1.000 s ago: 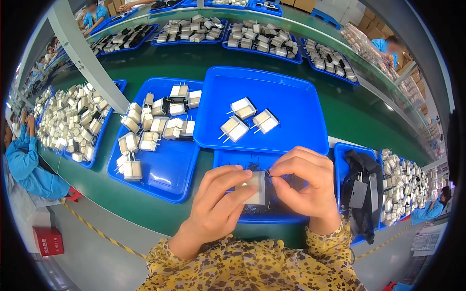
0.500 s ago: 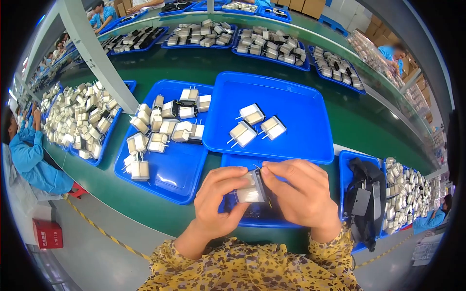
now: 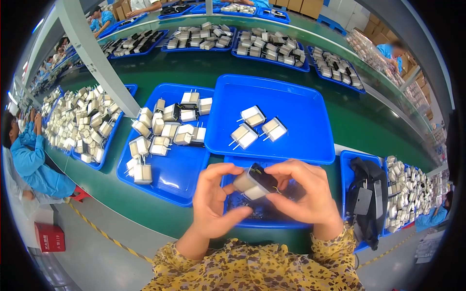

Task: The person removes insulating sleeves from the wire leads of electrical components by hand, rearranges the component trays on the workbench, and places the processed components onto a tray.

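Observation:
A white charger casing [image 3: 248, 185] with a dark inside and a thin yellow wire is held over the lower blue tray [image 3: 272, 218]. My right hand [image 3: 310, 196] pinches its right side between thumb and fingers. My left hand [image 3: 212, 199] curves around the left side with thumb and fingers apart; whether a finger touches the casing is hard to tell. Just beyond, three similar pronged chargers [image 3: 244, 136] lie in the upper blue tray [image 3: 301, 148]. The left tray [image 3: 170, 186] bears several more chargers.
A pile of chargers [image 3: 82, 121] fills a tray at far left, beside a grey post [image 3: 97, 58]. On the right are a tray with a black strap [image 3: 357, 174] and another charger pile [image 3: 407, 194]. A co-worker [image 3: 36, 155] sits at left.
The charger has turned, so its dark inside now faces up and right. My left fingers have spread away from it. My right hand has shifted from the wire to the casing.

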Motion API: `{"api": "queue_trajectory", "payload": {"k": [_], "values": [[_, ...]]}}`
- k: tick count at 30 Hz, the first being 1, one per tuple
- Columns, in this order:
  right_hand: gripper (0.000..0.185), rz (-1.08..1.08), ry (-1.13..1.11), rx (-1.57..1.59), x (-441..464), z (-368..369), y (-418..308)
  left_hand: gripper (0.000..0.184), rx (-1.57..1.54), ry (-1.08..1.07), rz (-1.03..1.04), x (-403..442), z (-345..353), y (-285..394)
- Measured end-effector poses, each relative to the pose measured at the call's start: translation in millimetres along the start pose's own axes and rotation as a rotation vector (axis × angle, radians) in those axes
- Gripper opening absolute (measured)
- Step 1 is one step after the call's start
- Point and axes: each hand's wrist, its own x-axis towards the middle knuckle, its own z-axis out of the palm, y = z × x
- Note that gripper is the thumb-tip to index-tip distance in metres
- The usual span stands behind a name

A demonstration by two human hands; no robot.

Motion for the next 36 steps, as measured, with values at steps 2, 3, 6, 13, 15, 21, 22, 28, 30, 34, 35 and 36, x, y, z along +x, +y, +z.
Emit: {"api": "queue_trajectory", "payload": {"k": [2, 3, 6, 13, 15, 21, 22, 28, 30, 34, 35, 36], "values": [[0.041, -0.111, -0.031, -0.032, 5.8, -5.4, 5.9, 0.057, -0.379, -0.044, -0.301, 4.3, -8.5, 2.2], [0.041, -0.229, -0.064, -0.06, 7.4, -6.1, 9.0, 0.057, -0.38, -0.045, -0.309, 2.1, -15.5, 0.3], [0.041, -0.142, -0.026, 0.002, 4.1, -2.6, 9.9, 0.056, -0.479, -0.303, -0.439, -3.7, -21.7, -4.7], [0.017, 0.195, -0.024, 0.359, -0.2, -5.9, 7.4, 0.06, -0.314, -0.291, -0.27, -0.7, -10.3, -1.5], [0.012, 0.285, -0.006, 0.48, -0.9, -4.6, 7.6, 0.057, -0.123, -0.338, -0.175, 0.9, -7.1, -0.4], [0.009, 0.052, 0.027, 0.173, 1.6, -0.6, 5.6, 0.057, 0.084, -0.303, -0.096, -2.1, -5.8, -7.9], [0.01, 0.071, 0.062, 0.203, 1.4, 1.2, 3.6, 0.058, 0.077, -0.291, -0.089, -2.1, -5.3, -7.2], [0.013, 0.047, 0.051, 0.181, 0.9, 1.7, 4.9, 0.058, 0.158, -0.294, -0.058, -1.6, -2.7, -3.7], [0.014, 0.045, 0.045, 0.171, 0.5, 3.6, 4.7, 0.059, 0.198, -0.297, -0.032, -1.5, -0.8, -4.8], [0.012, 0.037, 0.081, 0.125, -0.4, 12.0, 2.2, 0.063, 0.283, -0.281, 0.002, -5.0, -2.4, -8.7], [0.012, 0.04, 0.104, 0.116, -0.6, 12.9, 2.0, 0.063, 0.283, -0.279, 0.002, -7.0, -1.6, -9.7], [0.012, 0.04, 0.103, 0.116, -0.9, 13.7, 2.1, 0.065, 0.242, -0.238, -0.026, -9.4, 0.6, -11.1]]}}
